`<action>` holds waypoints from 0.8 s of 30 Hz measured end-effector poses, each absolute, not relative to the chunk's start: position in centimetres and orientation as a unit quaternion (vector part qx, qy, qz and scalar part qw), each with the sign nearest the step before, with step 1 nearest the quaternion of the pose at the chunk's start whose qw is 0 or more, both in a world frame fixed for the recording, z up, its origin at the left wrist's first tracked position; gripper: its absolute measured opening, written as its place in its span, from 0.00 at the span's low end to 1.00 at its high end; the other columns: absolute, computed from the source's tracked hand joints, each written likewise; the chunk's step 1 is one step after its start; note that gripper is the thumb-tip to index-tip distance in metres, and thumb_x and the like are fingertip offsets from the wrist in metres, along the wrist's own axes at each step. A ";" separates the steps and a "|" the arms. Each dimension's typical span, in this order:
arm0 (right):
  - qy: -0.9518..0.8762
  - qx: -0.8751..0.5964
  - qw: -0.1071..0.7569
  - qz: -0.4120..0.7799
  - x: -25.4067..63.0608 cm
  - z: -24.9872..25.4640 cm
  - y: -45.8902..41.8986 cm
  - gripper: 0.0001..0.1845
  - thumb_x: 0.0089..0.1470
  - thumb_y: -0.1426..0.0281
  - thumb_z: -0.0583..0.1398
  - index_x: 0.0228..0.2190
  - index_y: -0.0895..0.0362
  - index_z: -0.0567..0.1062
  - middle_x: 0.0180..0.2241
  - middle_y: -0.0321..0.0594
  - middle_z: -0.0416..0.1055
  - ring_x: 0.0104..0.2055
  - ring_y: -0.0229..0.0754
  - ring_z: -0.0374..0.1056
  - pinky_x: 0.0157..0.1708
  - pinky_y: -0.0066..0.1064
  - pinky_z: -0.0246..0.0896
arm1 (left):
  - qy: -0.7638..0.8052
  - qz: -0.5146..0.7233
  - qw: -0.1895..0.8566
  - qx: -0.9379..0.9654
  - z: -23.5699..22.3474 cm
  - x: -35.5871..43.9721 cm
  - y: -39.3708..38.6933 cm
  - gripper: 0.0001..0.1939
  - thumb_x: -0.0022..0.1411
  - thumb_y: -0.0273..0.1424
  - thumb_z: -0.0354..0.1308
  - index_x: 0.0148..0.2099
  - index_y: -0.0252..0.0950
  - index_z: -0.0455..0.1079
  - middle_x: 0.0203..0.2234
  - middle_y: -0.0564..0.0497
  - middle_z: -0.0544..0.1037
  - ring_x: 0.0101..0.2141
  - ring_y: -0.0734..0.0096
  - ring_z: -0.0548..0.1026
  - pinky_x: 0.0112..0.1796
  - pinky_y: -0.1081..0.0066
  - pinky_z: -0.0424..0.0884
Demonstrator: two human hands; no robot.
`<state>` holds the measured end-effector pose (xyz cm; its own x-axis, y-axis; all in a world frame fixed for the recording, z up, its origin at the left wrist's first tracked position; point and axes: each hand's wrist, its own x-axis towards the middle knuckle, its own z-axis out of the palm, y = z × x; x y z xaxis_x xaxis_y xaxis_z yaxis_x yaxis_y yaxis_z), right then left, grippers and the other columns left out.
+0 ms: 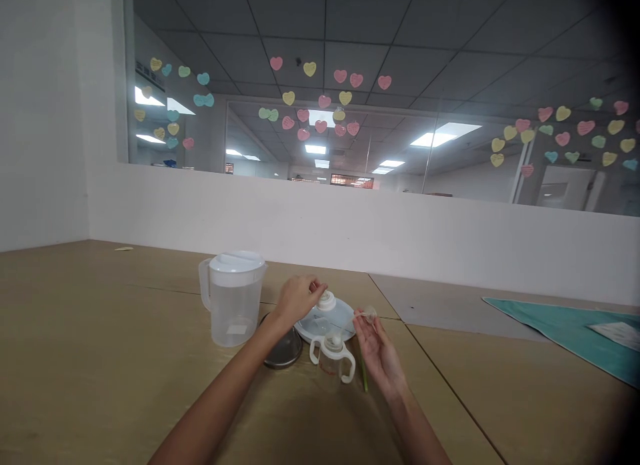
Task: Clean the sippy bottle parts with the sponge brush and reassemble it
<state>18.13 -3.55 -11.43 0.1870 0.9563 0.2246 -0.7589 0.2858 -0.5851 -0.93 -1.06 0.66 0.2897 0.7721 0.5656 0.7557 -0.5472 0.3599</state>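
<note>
My left hand (303,297) pinches a white bottle collar (327,301) over the far part of a pale plate (305,328). Turned palm up, my right hand (377,351) holds a small clear, soft-looking piece (370,313) at its fingertips; its exact kind is too small to tell. Between my hands a clear baby bottle (330,370) stands upright, with two white side handles and a whitish rounded part at its top. A thin green stick (365,375) lies beside my right hand.
A translucent lidded pitcher (235,311) stands to the left. Partly behind my left forearm is a dark metal bowl-like item (285,351). A teal cloth (565,325) lies at the right, under a white sheet (617,335). A white wall (300,218) with a window runs behind the table.
</note>
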 end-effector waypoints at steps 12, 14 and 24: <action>-0.185 -0.172 0.783 0.569 21.1 -13.9 -1.5 0.07 0.49 0.68 0.62 0.32 0.58 0.73 0.39 0.40 0.74 0.48 0.37 0.68 0.49 0.28 0.66 | 0.488 0.331 0.004 0.808 0.6 -0.8 -1.3 0.17 0.61 0.40 0.48 0.39 0.38 0.75 0.34 0.48 0.80 0.36 0.68 0.75 0.34 0.73 0.65; -0.219 -0.179 0.784 0.553 21.7 -14.4 -1.1 0.05 0.48 0.68 0.63 0.30 0.56 0.73 0.38 0.38 0.74 0.47 0.37 0.69 0.48 0.27 0.67 | 0.485 0.330 0.001 0.810 0.6 -0.8 -1.2 0.17 0.61 0.40 0.47 0.39 0.38 0.75 0.34 0.48 0.80 0.36 0.67 0.75 0.34 0.73 0.65; -0.225 -0.161 0.784 0.555 22.5 -14.2 -1.0 0.03 0.50 0.71 0.62 0.30 0.57 0.73 0.37 0.38 0.74 0.47 0.37 0.69 0.49 0.31 0.67 | 0.487 0.327 0.002 0.810 0.6 -0.8 -1.2 0.17 0.61 0.39 0.47 0.40 0.38 0.75 0.35 0.48 0.79 0.36 0.67 0.75 0.34 0.73 0.64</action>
<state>22.47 -1.02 -14.19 0.2825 0.9433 0.1741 -0.7979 0.3318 -0.5033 -0.84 -1.15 0.58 0.3120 0.7905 0.5270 0.7876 -0.5255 0.3218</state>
